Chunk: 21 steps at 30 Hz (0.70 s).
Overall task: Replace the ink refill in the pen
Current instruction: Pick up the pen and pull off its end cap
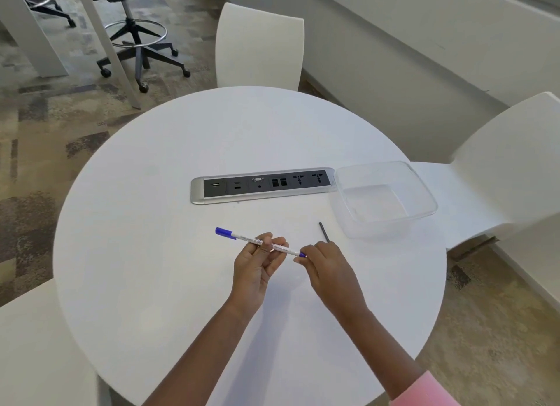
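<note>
The pen (260, 242) is held above the round table (151, 254), pinched mid-barrel by the left hand (257, 263) w/ the right hand (324, 266) closed on its near-right blue end; long axis runs from far-left down to near-right. A thin dark rod (324, 232), prob. the refill, lies on the table just beyond the right hand, pointing away, beside the clear container (424, 193). The right hand is judged nearer for pulling the end piece & for reaching the rod.

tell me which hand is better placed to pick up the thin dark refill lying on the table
Right. The right hand sits just below the thin dark refill, though its fingertips pinch the white pen with blue cap at its end. The left hand holds the barrel, farther away.
</note>
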{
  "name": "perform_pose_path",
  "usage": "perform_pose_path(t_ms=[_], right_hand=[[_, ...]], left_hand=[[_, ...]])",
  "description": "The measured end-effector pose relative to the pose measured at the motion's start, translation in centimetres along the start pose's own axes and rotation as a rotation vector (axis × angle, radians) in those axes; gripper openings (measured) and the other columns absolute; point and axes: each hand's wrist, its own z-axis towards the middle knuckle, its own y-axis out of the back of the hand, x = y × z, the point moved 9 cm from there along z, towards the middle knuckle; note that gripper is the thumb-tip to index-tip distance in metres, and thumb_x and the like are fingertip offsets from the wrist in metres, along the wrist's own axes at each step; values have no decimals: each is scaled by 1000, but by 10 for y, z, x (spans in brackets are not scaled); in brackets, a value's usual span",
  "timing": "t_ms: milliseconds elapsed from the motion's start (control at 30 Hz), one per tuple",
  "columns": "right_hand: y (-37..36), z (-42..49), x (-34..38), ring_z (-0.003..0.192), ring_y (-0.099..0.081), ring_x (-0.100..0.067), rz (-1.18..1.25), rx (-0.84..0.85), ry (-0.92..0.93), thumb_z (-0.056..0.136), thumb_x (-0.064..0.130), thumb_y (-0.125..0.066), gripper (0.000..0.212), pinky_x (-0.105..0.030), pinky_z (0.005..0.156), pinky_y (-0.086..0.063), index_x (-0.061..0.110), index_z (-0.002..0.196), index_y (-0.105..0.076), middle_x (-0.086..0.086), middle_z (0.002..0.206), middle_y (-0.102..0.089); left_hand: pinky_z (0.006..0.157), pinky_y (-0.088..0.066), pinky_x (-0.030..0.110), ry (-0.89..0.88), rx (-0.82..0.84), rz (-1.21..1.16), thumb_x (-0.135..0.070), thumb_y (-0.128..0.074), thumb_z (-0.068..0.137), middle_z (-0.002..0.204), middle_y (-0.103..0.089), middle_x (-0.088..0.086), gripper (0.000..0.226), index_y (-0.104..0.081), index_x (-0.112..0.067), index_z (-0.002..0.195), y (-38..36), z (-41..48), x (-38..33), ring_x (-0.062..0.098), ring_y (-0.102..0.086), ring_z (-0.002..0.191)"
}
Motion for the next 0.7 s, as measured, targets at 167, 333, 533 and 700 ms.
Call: perform_pose_path(t_ms=[167,333,533,700], right_hand=[[-2,-3,11,53,-53,-26,-46,-54,48,77,8,-59,11,-25,39,-41,4,67,-60,-8,56,-55],[-14,-3,-1,63,-41,-24,276,5,-108,89,9,-49,23,-30,55,-36,2,67,-51,-9,61,-47],[-39,-12,-15,48,-30,-10,907,89,-574,90,21,-49,40,-21,48,-24,12,52,-40,5,48,-34],[-71,-32,-11,42,-39,-11,1459,390,-1024,93,19,-43,42,-18,43,-36,13,52,-48,4,42,-43]], left_hand=[[56,-57,20,70,40,-5,-9,-50,89,69,-75,5,10,-59,-5,89,-8,-8,13,16,-71,66],[60,-58,19,30,49,65,-10,-50,89,70,-75,5,10,-58,-5,86,-8,-8,6,15,-72,69],[64,-56,17,-36,105,167,-11,-49,90,71,-75,4,13,-57,-7,81,-12,-6,-5,13,-71,72],[64,-56,18,-62,151,241,-8,-49,90,72,-75,3,15,-57,-7,77,-13,-7,-9,16,-71,72]])
